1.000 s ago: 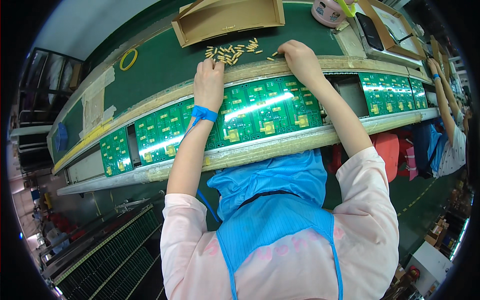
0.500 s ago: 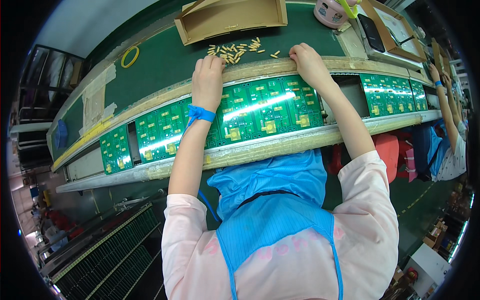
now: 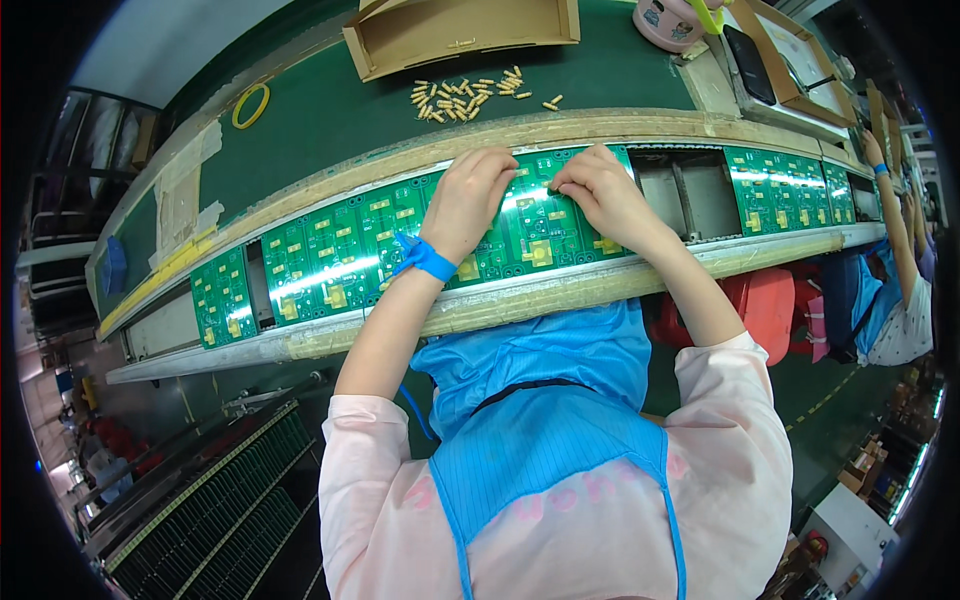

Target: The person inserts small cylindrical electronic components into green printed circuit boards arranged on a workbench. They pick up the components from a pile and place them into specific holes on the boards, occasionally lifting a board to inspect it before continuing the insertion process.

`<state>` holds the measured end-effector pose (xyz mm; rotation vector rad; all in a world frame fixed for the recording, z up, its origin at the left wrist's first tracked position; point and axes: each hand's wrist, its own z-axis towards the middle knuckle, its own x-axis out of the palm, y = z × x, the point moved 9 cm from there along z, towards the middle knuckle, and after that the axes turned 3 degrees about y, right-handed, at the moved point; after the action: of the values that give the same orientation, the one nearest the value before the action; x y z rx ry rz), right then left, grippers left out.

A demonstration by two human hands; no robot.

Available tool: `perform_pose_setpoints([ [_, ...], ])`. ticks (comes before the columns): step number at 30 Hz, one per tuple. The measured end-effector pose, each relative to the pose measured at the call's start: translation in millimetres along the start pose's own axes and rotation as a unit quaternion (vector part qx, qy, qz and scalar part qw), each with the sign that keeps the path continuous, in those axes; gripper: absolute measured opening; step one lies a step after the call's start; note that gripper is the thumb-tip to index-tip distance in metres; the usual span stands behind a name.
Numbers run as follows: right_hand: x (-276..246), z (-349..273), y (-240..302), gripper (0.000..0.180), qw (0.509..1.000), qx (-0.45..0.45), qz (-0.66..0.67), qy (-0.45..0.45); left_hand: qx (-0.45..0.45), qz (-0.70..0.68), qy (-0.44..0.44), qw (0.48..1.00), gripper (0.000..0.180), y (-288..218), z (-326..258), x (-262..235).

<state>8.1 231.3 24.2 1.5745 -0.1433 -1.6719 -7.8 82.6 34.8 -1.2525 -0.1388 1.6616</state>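
A row of green circuit boards [image 3: 330,255] lies in a long conveyor track in front of me. My left hand [image 3: 468,200], with a blue strap at the wrist, rests on the board [image 3: 530,215] in the middle. My right hand [image 3: 600,195] is on the same board just to the right, fingers curled close to the left fingertips. Whether either hand pinches a small part is hidden by the fingers. A loose pile of small tan components [image 3: 470,92] lies on the green mat beyond the track.
An open cardboard box [image 3: 460,30] sits behind the pile. A yellow ring [image 3: 250,105] lies at the back left, a pink container [image 3: 675,20] at the back right. Another person's arm [image 3: 895,215] reaches to the track at far right. An empty gap [image 3: 690,195] follows my board.
Both hands have drawn back from the component pile on the mat to the middle circuit board, closer together.
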Motion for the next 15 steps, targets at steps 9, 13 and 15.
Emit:
perform_pose_setpoints([
  [9,0.8,-4.3,-0.9,0.009,0.999,-0.009,-0.032,-0.017,-0.067,-0.087,0.008,0.994,0.016,7.9,-3.7,3.1],
  [13,2.2,-5.0,3.1,0.009,0.999,-0.016,-0.038,-0.010,-0.088,-0.108,0.009,0.990,0.018,17.1,-6.5,6.0],
  [15,1.7,-5.9,3.6,0.008,0.999,-0.028,-0.035,-0.020,-0.102,-0.120,0.007,0.987,0.018,20.7,-7.5,7.3],
])
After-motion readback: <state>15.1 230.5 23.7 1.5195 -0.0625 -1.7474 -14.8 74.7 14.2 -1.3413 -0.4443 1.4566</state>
